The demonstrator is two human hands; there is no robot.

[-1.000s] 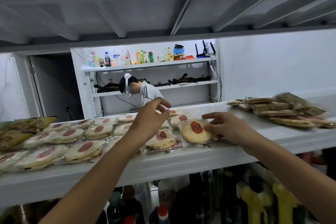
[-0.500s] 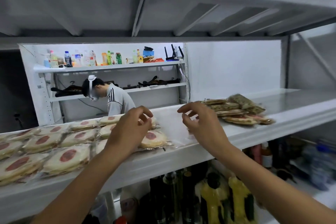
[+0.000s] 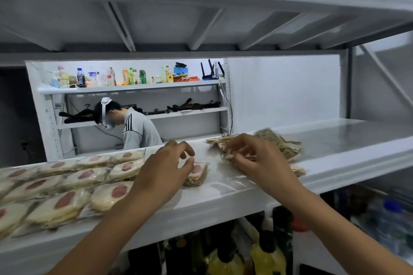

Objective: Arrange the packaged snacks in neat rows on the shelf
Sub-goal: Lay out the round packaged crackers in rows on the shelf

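Left hand (image 3: 166, 168) rests half-curled, gripping nothing, on the rightmost round cake pack (image 3: 197, 173), while right hand (image 3: 260, 161) pinches a brown snack packet (image 3: 231, 155) on the shelf (image 3: 335, 158).

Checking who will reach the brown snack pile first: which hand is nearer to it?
Right. The right hand is on the near edge of the brown snack pile, fingers among the packets; the left hand is off to its left, over a round red-stamped packet.

No text can be read anywhere. The wrapped round snacks (image 3: 67, 202) on the shelf (image 3: 223, 198) carry only a red oval mark, without clear letters. The labels on the far bottles (image 3: 100, 78) are too small and blurred to read.
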